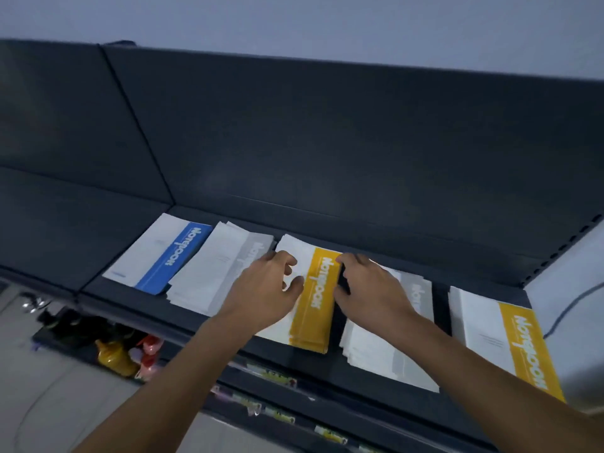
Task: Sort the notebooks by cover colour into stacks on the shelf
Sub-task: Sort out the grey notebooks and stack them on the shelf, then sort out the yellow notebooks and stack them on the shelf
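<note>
Several notebook stacks lie side by side on the dark shelf (327, 223). From the left: a blue-banded stack (170, 256), a grey-banded stack (215, 273), a yellow-banded stack (315, 308), another grey-banded stack (389, 348) and a second yellow-banded stack (510, 341). My left hand (261, 289) rests on the white left part of the middle yellow stack, thumb and fingers curled at its top cover. My right hand (369, 286) grips the right edge of that same stack, over the gap to the grey one.
The shelf's dark back panel (327, 142) rises behind the stacks. A lower shelf at the left holds yellow and red packaged goods (124, 354). Price labels (271, 376) run along the front rails. A pale wall with a cable (568, 305) is at the right.
</note>
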The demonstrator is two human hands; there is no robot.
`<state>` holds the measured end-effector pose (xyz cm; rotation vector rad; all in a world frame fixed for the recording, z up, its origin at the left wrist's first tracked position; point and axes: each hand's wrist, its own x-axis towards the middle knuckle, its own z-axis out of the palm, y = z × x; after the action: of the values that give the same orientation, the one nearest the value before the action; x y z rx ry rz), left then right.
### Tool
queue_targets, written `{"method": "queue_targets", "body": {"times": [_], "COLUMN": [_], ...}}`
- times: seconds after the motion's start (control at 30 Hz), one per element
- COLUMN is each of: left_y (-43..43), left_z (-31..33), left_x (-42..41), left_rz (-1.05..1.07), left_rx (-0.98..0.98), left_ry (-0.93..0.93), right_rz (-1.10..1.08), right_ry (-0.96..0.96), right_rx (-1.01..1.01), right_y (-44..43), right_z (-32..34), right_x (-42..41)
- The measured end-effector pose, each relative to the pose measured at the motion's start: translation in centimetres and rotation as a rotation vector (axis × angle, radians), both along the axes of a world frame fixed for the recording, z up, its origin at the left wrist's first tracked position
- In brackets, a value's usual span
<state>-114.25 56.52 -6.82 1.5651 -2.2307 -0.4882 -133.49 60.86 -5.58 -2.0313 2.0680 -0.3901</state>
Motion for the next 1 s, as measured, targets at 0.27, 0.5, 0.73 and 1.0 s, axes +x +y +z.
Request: {"method": "queue_targets", "body": {"times": [0.27, 0.5, 0.73, 1.0], "left_y": [-1.2, -3.0, -3.5, -5.3], "left_z": [1.1, 2.4, 2.2, 2.1], "left_x": [13.0, 29.3, 42.2, 52.3], "left_rz": [0.140, 0.271, 0.339, 0.454], "left_rx": [-0.006, -0.067, -0.091, -0.108], "left_ry": [-0.021, -0.060, -0.079, -0.034], "right_rz": [0.218, 0.313, 0.392, 0.526], "right_ry": [0.017, -0.003, -0.048, -0.049], "right_rx": [-0.019, -0.017, -0.023, -0.013], "right_y": [-4.2, -8.0, -10.1, -14.3], "right_z": [1.7, 2.6, 2.4, 3.0], "right_x": [12.6, 27.6, 40.8, 51.5]}}
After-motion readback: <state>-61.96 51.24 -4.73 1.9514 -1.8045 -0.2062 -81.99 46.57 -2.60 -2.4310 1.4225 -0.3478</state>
